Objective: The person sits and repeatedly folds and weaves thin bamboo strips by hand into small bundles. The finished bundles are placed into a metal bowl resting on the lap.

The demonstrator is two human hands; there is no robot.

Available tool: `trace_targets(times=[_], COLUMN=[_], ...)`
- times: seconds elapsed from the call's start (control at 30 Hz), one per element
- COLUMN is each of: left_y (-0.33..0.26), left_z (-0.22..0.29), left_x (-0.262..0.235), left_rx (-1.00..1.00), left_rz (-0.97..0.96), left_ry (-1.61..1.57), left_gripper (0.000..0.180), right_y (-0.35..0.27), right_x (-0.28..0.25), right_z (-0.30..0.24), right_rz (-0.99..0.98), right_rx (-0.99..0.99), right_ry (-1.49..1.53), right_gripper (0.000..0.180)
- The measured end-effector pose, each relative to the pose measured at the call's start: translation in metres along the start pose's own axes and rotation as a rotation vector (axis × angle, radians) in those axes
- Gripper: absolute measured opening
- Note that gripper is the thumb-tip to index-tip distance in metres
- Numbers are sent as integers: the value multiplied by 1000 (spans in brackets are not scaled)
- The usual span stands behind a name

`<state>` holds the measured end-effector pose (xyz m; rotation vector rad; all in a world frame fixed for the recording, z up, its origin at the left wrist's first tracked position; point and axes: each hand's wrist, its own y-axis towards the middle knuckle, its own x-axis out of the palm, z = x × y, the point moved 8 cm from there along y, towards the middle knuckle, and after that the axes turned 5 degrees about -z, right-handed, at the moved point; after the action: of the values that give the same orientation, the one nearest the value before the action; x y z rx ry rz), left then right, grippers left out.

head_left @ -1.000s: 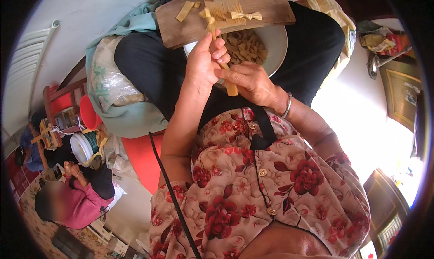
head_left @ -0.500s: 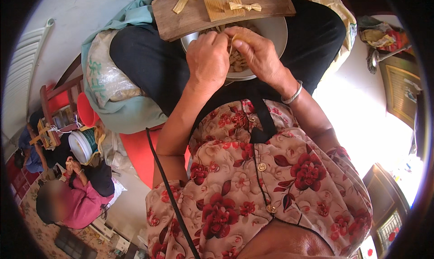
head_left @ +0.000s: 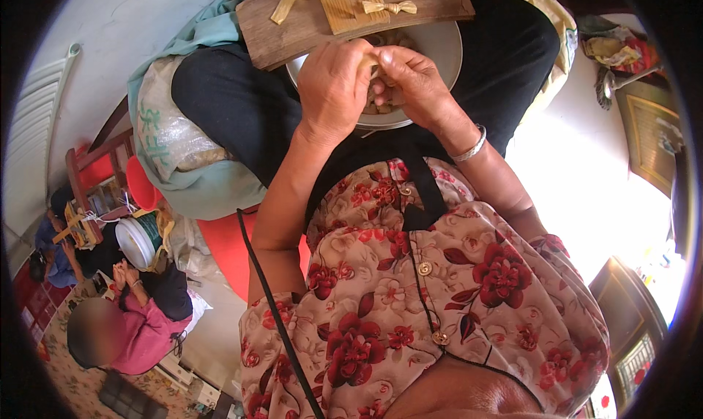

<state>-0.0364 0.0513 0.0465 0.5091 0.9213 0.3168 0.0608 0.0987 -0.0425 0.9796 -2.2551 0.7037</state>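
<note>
Above a pale metal bowl [head_left: 457,64], my left hand [head_left: 331,90] and my right hand [head_left: 419,86] meet with fingertips closed. A pale yellow strip [head_left: 371,62] is pinched between them, partly hidden by the fingers. Many yellowish-brown pieces [head_left: 399,40] lie in the bowl under my hands. A wooden board [head_left: 272,44] rests across the bowl's far side. On it are flat ribbed yellow sheets [head_left: 350,5], a small yellow strip [head_left: 285,7] to the left, and one knotted bow-shaped piece [head_left: 389,8] to the right.
My dark-trousered legs surround the bowl. A pale sack [head_left: 176,115] and teal cloth [head_left: 220,192] are at my left. Beyond them stand a red bucket [head_left: 140,183], a white-lidded tub [head_left: 136,242] and a seated co-worker [head_left: 150,331] in pink. A wooden cabinet [head_left: 648,141] is at right.
My left hand has turned and its fingers have moved up and right over the bowl. The right fingers have shifted on the strip. The board appears slightly further left and up.
</note>
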Motion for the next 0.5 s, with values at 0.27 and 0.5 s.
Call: trace_targets(times=[0.27, 0.5], left_y=[-15, -7], left_z=[-31, -27], left_x=[21, 13], left_rx=[-352, -511], left_rz=[-92, -87], left_ry=[-419, -449], left_gripper=[26, 27], right_y=[4, -3], right_x=[-11, 7], right_z=[4, 6], right_rz=[12, -132], right_rx=[-8, 159], right_ry=[69, 250], right_gripper=[18, 19])
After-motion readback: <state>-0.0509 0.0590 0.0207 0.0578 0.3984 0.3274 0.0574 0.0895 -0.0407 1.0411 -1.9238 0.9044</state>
